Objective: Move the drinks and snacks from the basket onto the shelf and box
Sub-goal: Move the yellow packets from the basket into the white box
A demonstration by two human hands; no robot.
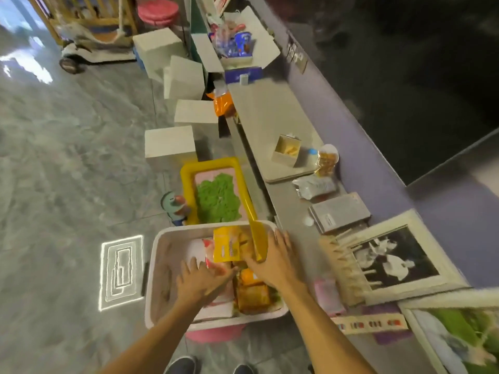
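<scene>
A white basket (159, 265) sits on a pink stool in front of me, holding several snack packs. My right hand (275, 261) grips a yellow snack packet (226, 244) and holds it upright above the basket's far end. Inside the basket, my left hand (201, 279) rests on a white and red packet (199, 252). Orange and brown packs (252, 291) lie under my right wrist. The long grey shelf (270, 114) runs along the purple wall at right. It carries a silver pouch (314, 187), a clear snack bag (326, 160) and a small open carton (286, 149).
An open white box (259, 41) with blue packs stands at the shelf's far end. Beyond the basket sits a yellow tray of green stuff (216, 195). White blocks (170, 143) line the floor. Framed pictures (391, 255) lean at right. An orange bag (222, 102) is beside the shelf.
</scene>
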